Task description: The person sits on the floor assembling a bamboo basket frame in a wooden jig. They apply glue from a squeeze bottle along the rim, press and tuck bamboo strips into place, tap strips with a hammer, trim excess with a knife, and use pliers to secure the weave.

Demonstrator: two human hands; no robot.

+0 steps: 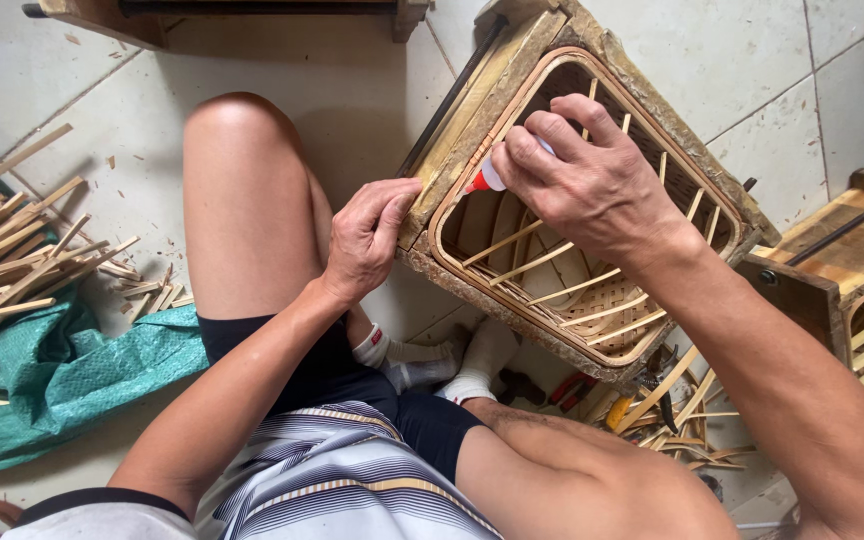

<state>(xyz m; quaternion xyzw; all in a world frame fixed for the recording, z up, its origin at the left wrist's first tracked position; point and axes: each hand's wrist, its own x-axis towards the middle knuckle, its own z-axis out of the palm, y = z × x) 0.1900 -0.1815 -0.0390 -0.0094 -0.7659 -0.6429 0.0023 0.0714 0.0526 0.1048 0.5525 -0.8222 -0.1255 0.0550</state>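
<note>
- The right hand (592, 185) pinches a small glue bottle (492, 175), its red tip touching the bamboo rim of the wooden frame (452, 130).
- The left hand (367, 235) presses, fingers curled, on the frame's near corner.
- Bamboo strips (12, 265) lie on a green sack (72, 370), well apart.

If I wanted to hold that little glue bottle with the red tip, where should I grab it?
Probably by its white body, from above and behind, as the right hand holds the glue bottle now. Its red nozzle points down-left at the wooden frame's rim, so gripping the far end keeps fingers away from the tip. The left hand steadies the frame.
</note>
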